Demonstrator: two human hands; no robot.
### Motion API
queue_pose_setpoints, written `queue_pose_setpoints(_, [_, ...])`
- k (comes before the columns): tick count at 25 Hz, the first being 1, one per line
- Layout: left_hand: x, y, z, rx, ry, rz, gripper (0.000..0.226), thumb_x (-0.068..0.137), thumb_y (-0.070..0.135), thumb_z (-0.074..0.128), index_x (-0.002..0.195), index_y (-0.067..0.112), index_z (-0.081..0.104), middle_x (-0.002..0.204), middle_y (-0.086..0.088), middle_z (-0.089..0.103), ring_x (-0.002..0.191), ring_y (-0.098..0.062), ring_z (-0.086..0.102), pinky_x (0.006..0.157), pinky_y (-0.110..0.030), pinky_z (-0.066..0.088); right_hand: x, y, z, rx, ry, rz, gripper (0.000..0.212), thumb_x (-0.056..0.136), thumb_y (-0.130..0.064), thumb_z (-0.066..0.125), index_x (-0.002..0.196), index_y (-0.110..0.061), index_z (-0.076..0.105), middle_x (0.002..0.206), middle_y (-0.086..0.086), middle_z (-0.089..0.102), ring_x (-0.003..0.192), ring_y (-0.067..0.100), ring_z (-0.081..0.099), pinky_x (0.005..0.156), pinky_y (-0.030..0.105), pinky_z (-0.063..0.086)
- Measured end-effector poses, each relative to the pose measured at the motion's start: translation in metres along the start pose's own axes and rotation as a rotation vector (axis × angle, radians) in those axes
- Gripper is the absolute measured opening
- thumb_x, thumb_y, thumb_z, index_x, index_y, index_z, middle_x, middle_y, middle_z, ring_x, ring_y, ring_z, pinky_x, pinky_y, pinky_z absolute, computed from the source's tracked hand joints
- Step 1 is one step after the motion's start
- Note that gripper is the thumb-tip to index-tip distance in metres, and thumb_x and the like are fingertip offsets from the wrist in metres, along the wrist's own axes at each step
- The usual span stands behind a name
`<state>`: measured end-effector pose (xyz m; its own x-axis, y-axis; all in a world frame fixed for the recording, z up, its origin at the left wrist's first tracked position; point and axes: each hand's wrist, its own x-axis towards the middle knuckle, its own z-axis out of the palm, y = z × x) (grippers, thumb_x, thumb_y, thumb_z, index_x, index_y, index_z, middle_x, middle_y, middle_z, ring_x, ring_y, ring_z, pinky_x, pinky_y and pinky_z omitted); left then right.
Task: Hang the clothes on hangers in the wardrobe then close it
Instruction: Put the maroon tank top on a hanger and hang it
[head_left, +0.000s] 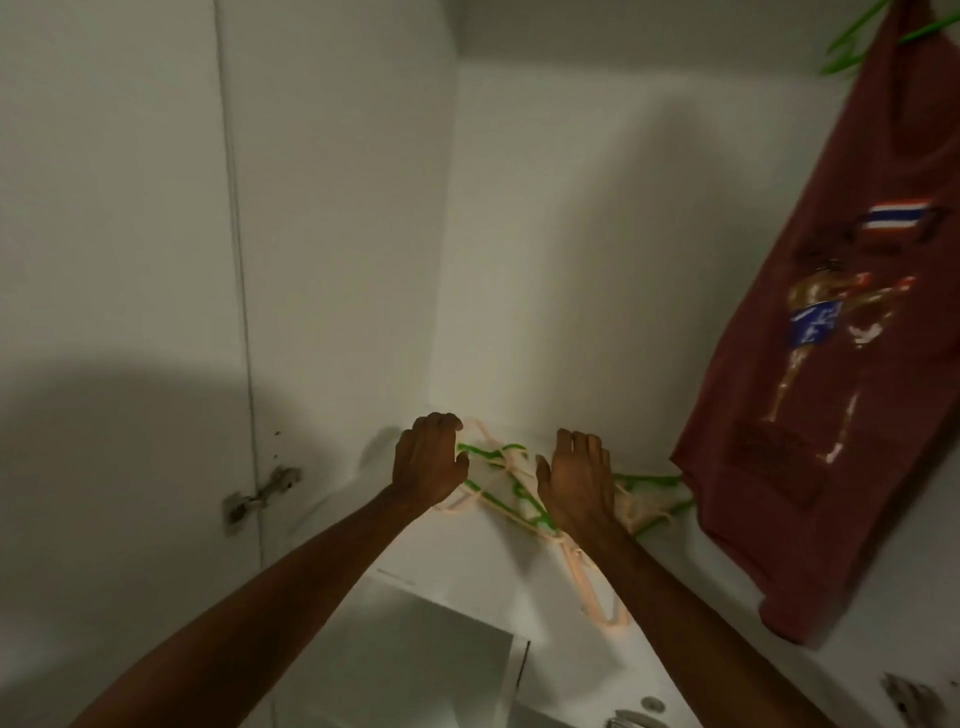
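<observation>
Shirt (831, 364) hung at right | our left hand (428, 460) and right hand (576, 480) reach into tangled hangers (506, 486) on shelf (467, 551), grips unclear | more hanging, door closing remain

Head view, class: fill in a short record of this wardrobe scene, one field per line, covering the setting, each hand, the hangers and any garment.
setting: inside a white wardrobe, looking down at a shelf
left hand: over the hanger pile, fingers curled at its left end; grip unclear
right hand: over the middle of the pile; grip unclear
hangers: tangled green and peach, lying on the shelf
garment: dark red printed top hanging on a green hanger, upper right
</observation>
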<state>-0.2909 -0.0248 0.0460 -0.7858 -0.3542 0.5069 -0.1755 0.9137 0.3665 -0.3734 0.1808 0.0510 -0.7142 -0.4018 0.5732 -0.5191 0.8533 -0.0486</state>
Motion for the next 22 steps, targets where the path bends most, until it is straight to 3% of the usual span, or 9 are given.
queue_pose_setpoints(7, [-0.122,-0.103,-0.058,0.151,0.03,-0.072,0.049,0.083,0.028,0.076,0.127,0.013,0.062,0.125,-0.006,0.064,0.121,-0.03,0.059,0.1,-0.044,0.047,-0.055,-0.142,0.032,0.153,-0.041,-0.187,0.044,0.09,-0.035,0.068,0.116,0.001,0.063,0.104,0.02,0.067,0.1,0.037,0.059,0.084,0.046,0.05])
queue_pose_setpoints(11, [-0.198,-0.145,-0.094,0.212,-0.002,-0.215,0.064,0.091,0.032,0.068,0.148,0.015,0.044,0.147,-0.005,0.051,0.137,-0.026,0.047,0.116,-0.042,0.035,-0.105,-0.225,0.036,0.273,-0.117,-0.259,0.055,0.094,-0.035,0.065,0.133,0.002,0.056,0.13,0.025,0.061,0.118,0.04,0.056,0.095,0.05,0.051])
queue_pose_setpoints(13, [-0.233,-0.157,-0.111,0.259,-0.009,-0.208,0.065,0.089,0.029,0.069,0.148,0.014,0.046,0.143,-0.006,0.055,0.134,-0.027,0.051,0.114,-0.044,0.038,-0.127,-0.259,0.033,0.303,-0.158,-0.275,0.059,0.095,-0.036,0.064,0.139,0.002,0.053,0.138,0.026,0.056,0.123,0.042,0.055,0.1,0.051,0.05])
queue_pose_setpoints(17, [-0.309,-0.177,-0.143,0.257,0.012,-0.169,0.064,0.076,0.018,0.079,0.135,0.011,0.059,0.13,-0.008,0.065,0.122,-0.029,0.061,0.103,-0.045,0.049,-0.184,-0.315,0.023,0.305,-0.199,-0.346,0.064,0.092,-0.037,0.067,0.14,0.003,0.052,0.138,0.028,0.057,0.122,0.042,0.057,0.1,0.049,0.05])
queue_pose_setpoints(22, [-0.409,-0.203,-0.178,0.299,-0.04,-0.342,0.063,0.084,0.016,0.067,0.144,0.016,0.05,0.141,-0.004,0.059,0.132,-0.025,0.053,0.109,-0.042,0.041,-0.263,-0.368,0.002,0.347,-0.24,-0.419,0.056,0.088,-0.033,0.072,0.131,0.001,0.057,0.123,0.022,0.063,0.109,0.034,0.057,0.089,0.044,0.053])
